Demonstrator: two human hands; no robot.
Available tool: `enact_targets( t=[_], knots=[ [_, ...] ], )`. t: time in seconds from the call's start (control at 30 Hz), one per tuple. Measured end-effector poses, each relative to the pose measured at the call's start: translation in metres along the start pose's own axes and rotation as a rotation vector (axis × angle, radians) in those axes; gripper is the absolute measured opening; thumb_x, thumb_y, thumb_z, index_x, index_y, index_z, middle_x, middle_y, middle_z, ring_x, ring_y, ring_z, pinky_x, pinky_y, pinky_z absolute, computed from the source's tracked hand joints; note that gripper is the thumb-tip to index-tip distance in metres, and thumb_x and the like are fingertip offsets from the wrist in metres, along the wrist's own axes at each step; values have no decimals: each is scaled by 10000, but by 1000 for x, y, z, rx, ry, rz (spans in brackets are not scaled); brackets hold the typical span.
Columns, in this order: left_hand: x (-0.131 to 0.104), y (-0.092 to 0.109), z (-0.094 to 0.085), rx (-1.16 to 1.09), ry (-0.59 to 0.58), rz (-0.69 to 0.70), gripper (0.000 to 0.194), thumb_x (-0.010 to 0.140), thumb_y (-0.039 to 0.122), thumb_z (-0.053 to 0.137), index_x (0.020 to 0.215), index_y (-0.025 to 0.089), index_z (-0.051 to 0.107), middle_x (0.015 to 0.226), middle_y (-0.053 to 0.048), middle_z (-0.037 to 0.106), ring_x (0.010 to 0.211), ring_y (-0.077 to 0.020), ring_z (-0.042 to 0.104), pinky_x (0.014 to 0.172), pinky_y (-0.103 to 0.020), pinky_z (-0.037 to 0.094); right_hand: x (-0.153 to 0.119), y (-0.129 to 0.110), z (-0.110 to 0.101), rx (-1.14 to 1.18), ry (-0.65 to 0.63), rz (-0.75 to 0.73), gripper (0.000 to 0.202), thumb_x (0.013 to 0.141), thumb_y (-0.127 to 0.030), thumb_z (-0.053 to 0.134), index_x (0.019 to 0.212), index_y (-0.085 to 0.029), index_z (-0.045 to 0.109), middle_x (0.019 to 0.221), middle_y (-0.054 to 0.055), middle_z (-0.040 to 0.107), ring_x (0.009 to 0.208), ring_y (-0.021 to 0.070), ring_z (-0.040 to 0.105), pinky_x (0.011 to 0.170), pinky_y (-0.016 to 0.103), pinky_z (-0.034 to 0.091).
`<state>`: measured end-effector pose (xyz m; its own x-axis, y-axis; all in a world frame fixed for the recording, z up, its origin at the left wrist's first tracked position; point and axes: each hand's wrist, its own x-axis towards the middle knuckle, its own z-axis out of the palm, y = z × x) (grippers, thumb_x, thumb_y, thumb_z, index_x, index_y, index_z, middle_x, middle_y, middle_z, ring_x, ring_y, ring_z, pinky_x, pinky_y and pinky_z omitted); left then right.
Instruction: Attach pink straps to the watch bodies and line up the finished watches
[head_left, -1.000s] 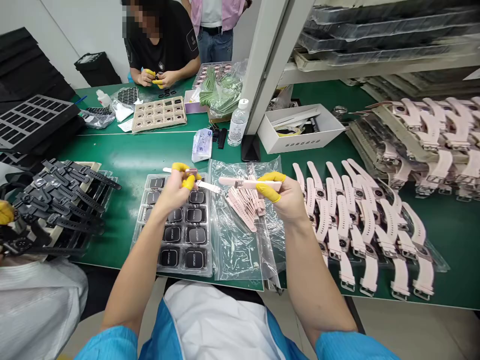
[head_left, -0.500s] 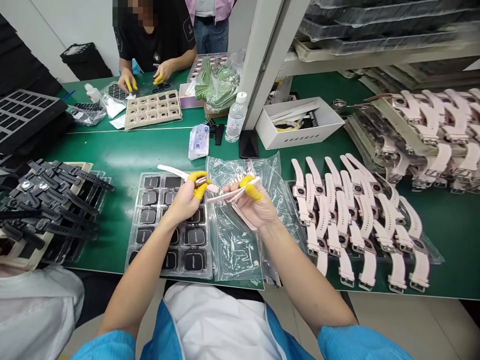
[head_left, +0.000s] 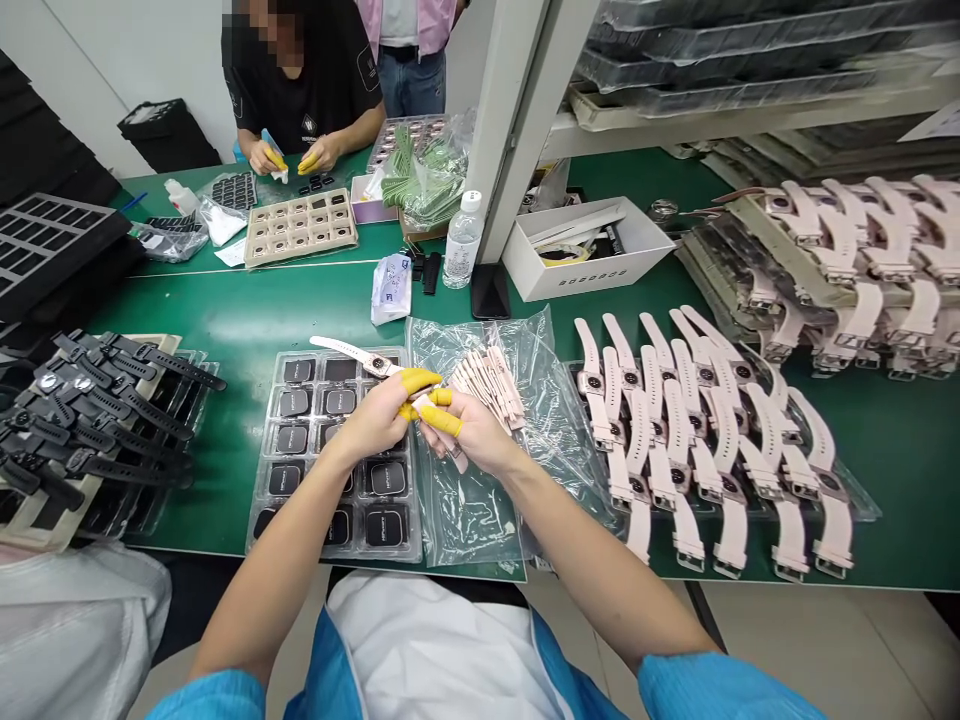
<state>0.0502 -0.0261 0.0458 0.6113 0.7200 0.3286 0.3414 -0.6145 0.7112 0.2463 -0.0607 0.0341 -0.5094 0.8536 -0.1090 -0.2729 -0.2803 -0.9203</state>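
Note:
My left hand (head_left: 382,412) is closed, its yellow-covered fingertips meeting those of my right hand (head_left: 466,425) above the tray's right edge. Between them they pinch a pale pink watch strap (head_left: 421,402), mostly hidden by the fingers; part of it hangs below my right hand. Just beyond my left fingers is a pink smartwatch (head_left: 377,365), back facing up, one strap stretching to the left. I cannot tell whether the left hand also grips it. Under it is a clear tray (head_left: 315,425) of dark square watch faces. A bundle of pink straps (head_left: 487,385) lies on a plastic bag (head_left: 480,510).
Rows of pink-strapped watches (head_left: 697,430) fill the right side; black-strapped ones (head_left: 97,410) are stacked left. Further back stand a bottle (head_left: 463,240), a phone (head_left: 490,292), a white box (head_left: 585,250) and a post (head_left: 517,130). Across the table, a co-worker (head_left: 307,100) handles small parts.
My right hand has moved left from over the strap bundle to meet my left hand, uncovering the bundle. The smartwatch's case now shows beyond my left fingers.

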Motion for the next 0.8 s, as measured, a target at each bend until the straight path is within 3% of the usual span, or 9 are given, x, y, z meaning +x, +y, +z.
enact_targets(
  t=[0.27, 0.53, 0.8],
  knots=[
    [1, 7, -1, 70, 8, -29, 447, 979, 93, 424, 1371, 208, 605, 1282, -125, 682, 1194, -250, 648, 1059, -432, 534, 4, -1, 4, 191, 50, -3, 362, 879, -519, 784, 871, -207, 601, 528, -49, 559, 458, 105, 475, 447, 212, 405],
    [1, 12, -6, 78, -53, -74, 440, 1046, 233, 426, 1473, 219, 534, 1259, -121, 613, 1178, -260, 619, 1076, -440, 531, 5, -7, 3, 369, 130, 50, 403, 831, -488, 834, 853, -221, 533, 514, -93, 453, 401, 74, 331, 380, 188, 295],
    [3, 11, -4, 250, -102, -112, 325, 971, 203, 517, 1261, 181, 662, 1175, -140, 646, 1134, -293, 614, 1034, -478, 539, 9, -2, -2, 294, 76, 141, 485, 793, -546, 872, 830, -211, 524, 499, -93, 476, 383, 58, 330, 380, 180, 280]
  ],
)
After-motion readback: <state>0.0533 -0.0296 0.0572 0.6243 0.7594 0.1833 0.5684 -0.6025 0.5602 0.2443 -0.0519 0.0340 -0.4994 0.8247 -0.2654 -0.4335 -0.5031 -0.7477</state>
